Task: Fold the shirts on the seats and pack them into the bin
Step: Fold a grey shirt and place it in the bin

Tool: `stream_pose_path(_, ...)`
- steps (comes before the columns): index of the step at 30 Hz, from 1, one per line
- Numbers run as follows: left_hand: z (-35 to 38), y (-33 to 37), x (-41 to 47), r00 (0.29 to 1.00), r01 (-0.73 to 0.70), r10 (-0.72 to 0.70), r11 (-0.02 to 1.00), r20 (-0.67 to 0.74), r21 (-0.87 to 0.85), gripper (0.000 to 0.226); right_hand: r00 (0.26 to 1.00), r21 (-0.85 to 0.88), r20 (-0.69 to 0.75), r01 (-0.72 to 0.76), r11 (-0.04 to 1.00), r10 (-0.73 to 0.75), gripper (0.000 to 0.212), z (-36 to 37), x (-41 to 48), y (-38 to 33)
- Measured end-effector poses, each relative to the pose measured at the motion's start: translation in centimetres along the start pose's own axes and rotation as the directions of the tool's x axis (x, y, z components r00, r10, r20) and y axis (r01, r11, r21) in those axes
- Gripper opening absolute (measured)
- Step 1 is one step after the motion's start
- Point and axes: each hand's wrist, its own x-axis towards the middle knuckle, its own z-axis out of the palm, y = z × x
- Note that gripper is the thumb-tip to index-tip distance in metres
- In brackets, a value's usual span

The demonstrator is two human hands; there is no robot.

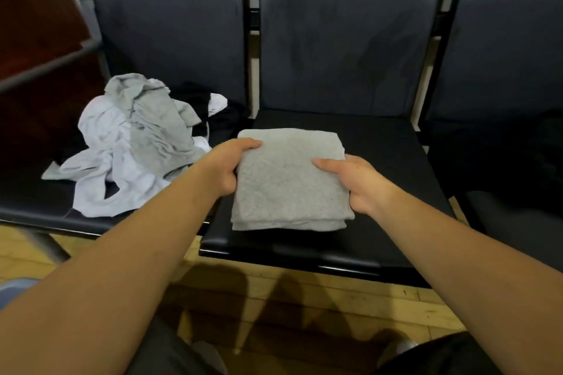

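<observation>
Shirt, grey and folded [289, 183], is over the middle seat [380, 137]; left hand [225, 167] and right hand [356, 183] grip its two sides; heap of unfolded shirts [134, 143] lies on the left seat [30, 192], just beside.

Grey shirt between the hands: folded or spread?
Folded: the grey shirt is a compact rectangle with stacked layers showing at its near edge; the left hand and right hand grip its sides.

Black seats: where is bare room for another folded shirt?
Bare: middle black seat cushion behind the folded grey shirt, up to the backrest. Crowded: the left seat, under the pile of crumpled grey, white and black shirts.
</observation>
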Motion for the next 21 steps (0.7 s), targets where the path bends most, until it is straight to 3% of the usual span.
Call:
stream_pose_path(6, -9.6, 1.7, -4.1, 0.988, -0.150, 0.140, 0.977, -0.070, -0.152, 0.026, 0.975, -0.095, 0.194, 0.128, 0.987, -0.108, 0.033, 9.9, 0.7, -2.3)
stream_pose_path(11, -20.7, 1.0, -8.1, 0.934, -0.322, 0.242, 0.888, -0.262, -0.328, 0.041, 0.924, -0.137, 0.367, 0.174, 0.975, -0.113, 0.037, 23.0, 1.7, -1.1)
stream_pose_path(17, -33.0, -7.2, -13.8, 0.869, -0.400, 0.143, 0.768, -0.474, -0.501, 0.038, 0.812, -0.272, 0.583, 0.172, 0.947, 0.019, 0.036, 38.0, 0.6, 6.3)
stream_pose_path(21, -38.0, -14.6, -16.5, 0.826, -0.436, 0.049, 0.686, -0.562, -0.582, 0.041, 0.760, -0.397, 0.638, 0.188, 0.898, 0.123, 0.043, 44.5, -0.4, 13.5)
